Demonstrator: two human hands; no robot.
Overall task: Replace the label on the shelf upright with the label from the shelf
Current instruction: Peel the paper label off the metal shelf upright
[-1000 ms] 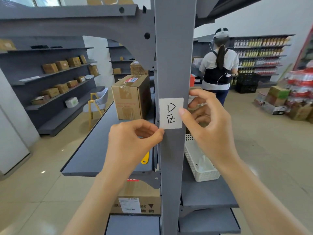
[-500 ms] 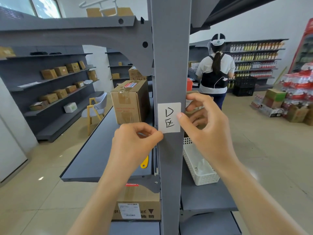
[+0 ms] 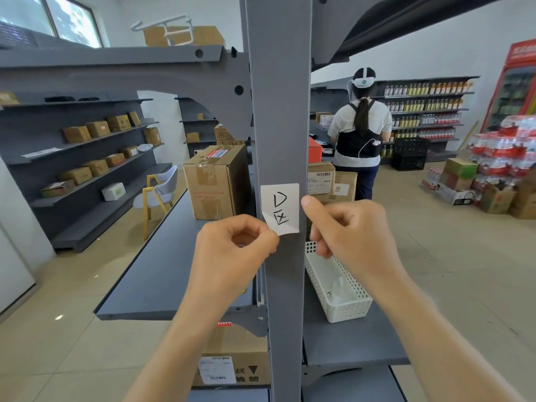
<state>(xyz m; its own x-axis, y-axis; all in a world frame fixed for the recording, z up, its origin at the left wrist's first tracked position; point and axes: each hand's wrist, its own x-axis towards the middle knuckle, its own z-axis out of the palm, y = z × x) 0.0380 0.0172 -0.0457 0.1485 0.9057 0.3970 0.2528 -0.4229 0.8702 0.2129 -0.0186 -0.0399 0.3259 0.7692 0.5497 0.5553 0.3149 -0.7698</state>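
A white paper label [image 3: 280, 207] with black handwritten marks sits on the front of the grey shelf upright [image 3: 280, 111]. Its lower left corner is lifted off the metal. My left hand [image 3: 235, 250] pinches that lifted corner between thumb and forefinger. My right hand [image 3: 345, 236] is curled beside the upright, with its thumb tip pressed against the label's right edge. No second label shows on the shelves.
A taped cardboard box [image 3: 216, 181] stands on the grey shelf [image 3: 156, 274] to the left. A white perforated basket [image 3: 338, 288] sits on the shelf to the right. A person [image 3: 359, 140] stands with their back turned further down the aisle. Stacked goods [image 3: 499, 166] line the right side.
The label's lower left corner has peeled away from the upright under my left fingers. My right hand's fingers have curled in, leaving the thumb on the label's edge.
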